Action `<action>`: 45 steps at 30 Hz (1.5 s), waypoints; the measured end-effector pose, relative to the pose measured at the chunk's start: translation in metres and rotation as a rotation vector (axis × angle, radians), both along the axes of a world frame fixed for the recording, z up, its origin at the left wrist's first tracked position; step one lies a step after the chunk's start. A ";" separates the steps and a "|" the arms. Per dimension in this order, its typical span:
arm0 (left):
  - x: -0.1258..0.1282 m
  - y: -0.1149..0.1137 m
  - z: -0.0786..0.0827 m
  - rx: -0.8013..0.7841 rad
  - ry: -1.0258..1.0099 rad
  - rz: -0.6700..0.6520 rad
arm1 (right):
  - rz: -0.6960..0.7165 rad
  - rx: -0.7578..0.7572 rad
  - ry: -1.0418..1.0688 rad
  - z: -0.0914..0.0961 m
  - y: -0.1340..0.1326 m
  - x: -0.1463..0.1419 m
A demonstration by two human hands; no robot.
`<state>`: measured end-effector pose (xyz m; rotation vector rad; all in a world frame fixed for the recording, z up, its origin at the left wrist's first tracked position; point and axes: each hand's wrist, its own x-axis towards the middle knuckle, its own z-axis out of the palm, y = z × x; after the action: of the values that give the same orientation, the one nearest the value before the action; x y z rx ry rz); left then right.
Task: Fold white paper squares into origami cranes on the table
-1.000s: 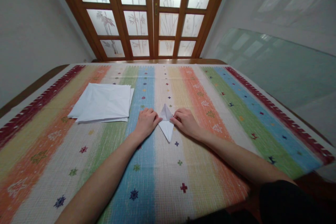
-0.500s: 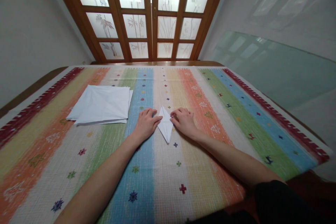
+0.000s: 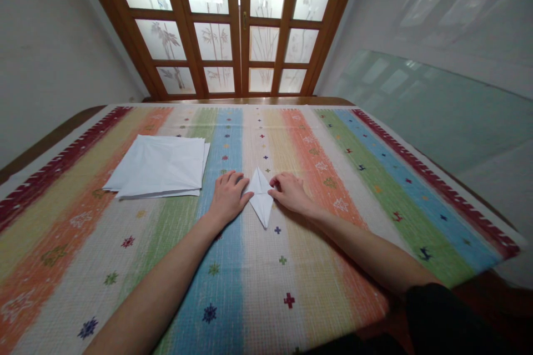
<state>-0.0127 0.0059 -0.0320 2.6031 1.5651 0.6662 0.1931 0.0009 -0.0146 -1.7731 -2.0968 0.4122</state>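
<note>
A white folded paper (image 3: 261, 199), a narrow kite-like diamond with creases across its middle, lies on the striped cloth in front of me. At its left corner is my left hand (image 3: 228, 195), fingers curled and thumb tip on the edge of the paper. My right hand (image 3: 290, 193) pinches the right corner between thumb and bent fingers. The upper and lower points of the diamond stay uncovered. How firmly the left fingertips grip is hard to see.
Left of my hands lies a stack of white paper sheets (image 3: 160, 166), slightly fanned at its edges. A colourful striped tablecloth (image 3: 225, 266) covers the table. Beyond the far edge stand wooden doors with frosted panes (image 3: 241, 55). A glass panel (image 3: 425, 105) leans along the right wall.
My left hand has drawn back slightly to the left, its thumb now nearer the paper's edge. The right hand and the folded paper have hardly moved.
</note>
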 end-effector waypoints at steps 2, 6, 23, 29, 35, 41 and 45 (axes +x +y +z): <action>0.000 0.000 0.000 0.003 -0.006 -0.004 | -0.001 0.006 0.041 0.000 -0.001 -0.001; 0.000 0.000 0.001 0.016 -0.014 -0.016 | 0.002 -0.017 0.175 0.001 -0.001 -0.004; -0.011 -0.005 0.010 0.305 -0.404 -0.076 | 0.322 0.326 0.344 0.024 0.004 0.004; -0.019 -0.006 0.010 0.269 -0.163 -0.225 | 0.487 0.412 0.041 0.015 0.003 0.016; -0.013 0.002 0.009 0.029 -0.031 -0.398 | 0.587 0.208 0.054 0.000 0.004 0.021; -0.008 0.006 0.008 -0.037 -0.100 -0.261 | 0.283 0.112 0.126 0.002 0.013 0.008; -0.007 0.007 0.006 -0.050 -0.078 -0.109 | 0.175 0.113 0.146 -0.007 0.019 0.002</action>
<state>-0.0193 0.0133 -0.0259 2.5709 1.3882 0.7019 0.1955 0.0202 -0.0217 -1.4579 -2.1335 0.4458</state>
